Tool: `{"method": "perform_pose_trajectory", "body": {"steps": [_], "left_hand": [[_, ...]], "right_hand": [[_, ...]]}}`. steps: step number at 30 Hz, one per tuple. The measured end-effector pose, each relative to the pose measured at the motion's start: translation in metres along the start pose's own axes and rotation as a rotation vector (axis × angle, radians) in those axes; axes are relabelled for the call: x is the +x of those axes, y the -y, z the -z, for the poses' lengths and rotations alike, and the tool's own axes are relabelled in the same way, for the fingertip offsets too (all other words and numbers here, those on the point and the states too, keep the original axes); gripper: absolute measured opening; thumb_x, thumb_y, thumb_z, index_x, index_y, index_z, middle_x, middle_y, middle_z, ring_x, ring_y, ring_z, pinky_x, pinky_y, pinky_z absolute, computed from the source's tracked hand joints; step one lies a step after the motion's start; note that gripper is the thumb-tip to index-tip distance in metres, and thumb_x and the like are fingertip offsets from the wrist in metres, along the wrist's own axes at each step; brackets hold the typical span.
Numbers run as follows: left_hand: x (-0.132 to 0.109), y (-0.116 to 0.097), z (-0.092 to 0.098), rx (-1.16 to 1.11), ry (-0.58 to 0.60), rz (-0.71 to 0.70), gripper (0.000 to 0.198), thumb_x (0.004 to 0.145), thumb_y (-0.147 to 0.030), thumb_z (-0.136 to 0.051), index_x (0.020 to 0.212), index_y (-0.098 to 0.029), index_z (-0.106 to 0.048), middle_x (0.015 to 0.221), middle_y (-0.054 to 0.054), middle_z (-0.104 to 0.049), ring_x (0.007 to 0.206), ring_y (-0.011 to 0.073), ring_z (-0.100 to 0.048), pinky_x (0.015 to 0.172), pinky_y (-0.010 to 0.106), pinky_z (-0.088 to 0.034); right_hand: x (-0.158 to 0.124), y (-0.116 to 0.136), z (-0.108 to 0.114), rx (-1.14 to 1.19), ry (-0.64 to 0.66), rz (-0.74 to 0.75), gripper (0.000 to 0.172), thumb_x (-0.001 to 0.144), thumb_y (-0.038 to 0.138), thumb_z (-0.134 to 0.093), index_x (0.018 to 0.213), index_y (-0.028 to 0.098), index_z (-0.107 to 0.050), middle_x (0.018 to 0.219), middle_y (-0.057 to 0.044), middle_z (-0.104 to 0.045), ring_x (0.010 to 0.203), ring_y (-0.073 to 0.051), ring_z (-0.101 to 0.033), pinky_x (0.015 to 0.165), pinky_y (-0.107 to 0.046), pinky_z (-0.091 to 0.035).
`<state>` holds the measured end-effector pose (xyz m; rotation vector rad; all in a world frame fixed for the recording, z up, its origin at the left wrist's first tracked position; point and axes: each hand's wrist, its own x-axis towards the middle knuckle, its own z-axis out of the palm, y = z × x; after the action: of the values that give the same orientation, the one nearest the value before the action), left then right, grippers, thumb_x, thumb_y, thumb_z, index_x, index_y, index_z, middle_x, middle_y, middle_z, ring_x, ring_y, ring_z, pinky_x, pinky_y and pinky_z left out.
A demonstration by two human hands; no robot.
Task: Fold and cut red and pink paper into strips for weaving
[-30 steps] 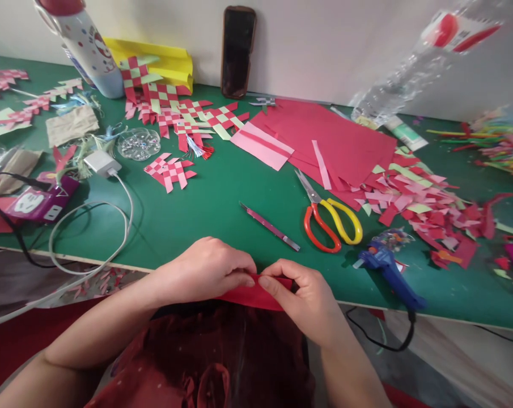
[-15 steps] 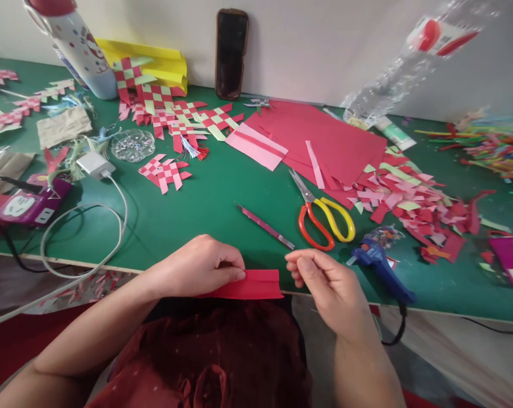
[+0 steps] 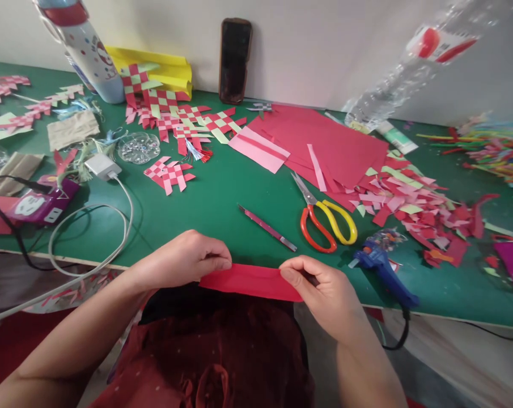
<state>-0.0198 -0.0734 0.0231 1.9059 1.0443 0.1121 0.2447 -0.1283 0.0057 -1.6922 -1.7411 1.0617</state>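
Note:
A strip of red paper (image 3: 251,281) is stretched between my two hands at the front edge of the green table. My left hand (image 3: 192,260) pinches its upper left part between thumb and fingers. At the other end, my right hand (image 3: 318,280) grips the upper right corner the same way. A lengthwise crease shows faintly along the paper. Just beyond it lies a slim craft knife (image 3: 267,228), and to the right of that, scissors (image 3: 322,212) with one orange and one yellow handle.
Red sheets (image 3: 324,141) and a heap of paper scraps (image 3: 422,204) lie at the right, near a blue glue gun (image 3: 381,269). Woven paper fish (image 3: 169,174) and a white cable (image 3: 126,226) are on the left. A phone (image 3: 234,59) leans on the wall.
My right hand has moved left and taken hold of the paper's right end. My left hand has shifted slightly left along the strip. The view has moved a little.

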Motion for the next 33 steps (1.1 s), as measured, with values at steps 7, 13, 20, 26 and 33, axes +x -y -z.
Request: {"method": "perform_pose_trajectory", "body": {"steps": [7, 13, 20, 26, 33], "left_hand": [[-0.009, 0.012, 0.012, 0.064, -0.086, 0.086, 0.025, 0.092, -0.032, -0.047, 0.082, -0.02, -0.066, 0.071, -0.006, -0.062, 0.062, 0.0071, -0.05, 0.059, 0.016, -0.037], [-0.007, 0.011, 0.012, 0.143, -0.165, 0.073, 0.027, 0.096, -0.04, -0.046, 0.097, -0.023, -0.066, 0.084, -0.004, -0.069, 0.072, 0.0104, -0.059, 0.068, 0.02, -0.04], [0.006, 0.001, -0.001, 0.212, -0.117, -0.089, 0.017, 0.094, -0.032, -0.055, 0.088, -0.021, -0.067, 0.086, -0.003, -0.069, 0.08, 0.0123, -0.06, 0.071, 0.021, -0.039], [0.01, -0.004, -0.002, 0.187, -0.087, -0.09, 0.014, 0.092, -0.025, -0.057, 0.085, -0.02, -0.068, 0.081, -0.004, -0.068, 0.074, 0.0103, -0.059, 0.067, 0.021, -0.038], [0.017, -0.011, -0.011, 0.232, -0.081, -0.158, 0.015, 0.094, -0.028, -0.055, 0.093, -0.021, -0.068, 0.086, -0.002, -0.07, 0.077, 0.0128, -0.061, 0.068, 0.023, -0.038]], "right_hand": [[0.002, -0.003, 0.003, -0.009, -0.065, -0.053, 0.029, 0.085, 0.049, -0.058, 0.074, 0.023, -0.068, 0.061, 0.004, -0.061, 0.053, -0.01, -0.05, 0.051, -0.019, -0.041], [0.005, 0.001, -0.005, -0.008, -0.079, -0.055, 0.03, 0.085, 0.049, -0.058, 0.076, 0.022, -0.069, 0.062, 0.004, -0.061, 0.053, -0.01, -0.049, 0.052, -0.02, -0.041], [0.006, 0.006, -0.013, 0.04, -0.048, -0.029, 0.029, 0.088, 0.047, -0.057, 0.079, 0.023, -0.069, 0.064, 0.004, -0.062, 0.055, -0.01, -0.052, 0.053, -0.02, -0.042], [0.007, 0.008, -0.013, -0.031, 0.012, 0.132, 0.014, 0.09, 0.034, -0.058, 0.087, 0.026, -0.068, 0.084, 0.004, -0.071, 0.077, -0.012, -0.064, 0.073, -0.021, -0.047], [0.011, 0.015, -0.021, -0.058, 0.019, 0.191, 0.014, 0.091, 0.028, -0.057, 0.081, 0.024, -0.066, 0.08, 0.003, -0.07, 0.074, -0.013, -0.063, 0.07, -0.022, -0.046]]}}
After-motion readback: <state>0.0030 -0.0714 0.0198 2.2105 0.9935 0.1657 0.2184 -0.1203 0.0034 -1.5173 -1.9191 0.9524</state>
